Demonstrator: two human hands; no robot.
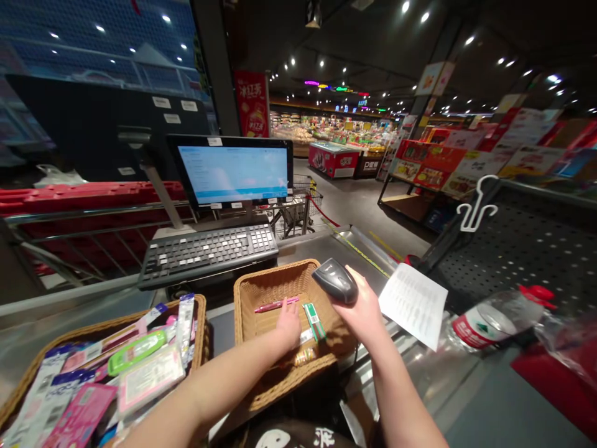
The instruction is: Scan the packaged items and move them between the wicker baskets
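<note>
My right hand (364, 311) is closed round a dark handheld barcode scanner (336, 280), held over the right rim of a wicker basket (261, 283). My left hand (289, 323) reaches into that basket, fingers curled down onto its floor beside a pink pen (276, 305) and a small green-and-white packet (313, 320). Whether the left fingers grip anything is hidden. A small orange-patterned item (304, 357) lies near the basket's front.
A second wicker basket (200, 311) at the left is full of several packaged stationery items. Behind stand a black keyboard (209, 252) and a lit monitor (236, 171). A printed sheet (413, 302) and a plastic bottle (494, 320) lie at the right. Shop aisles lie beyond.
</note>
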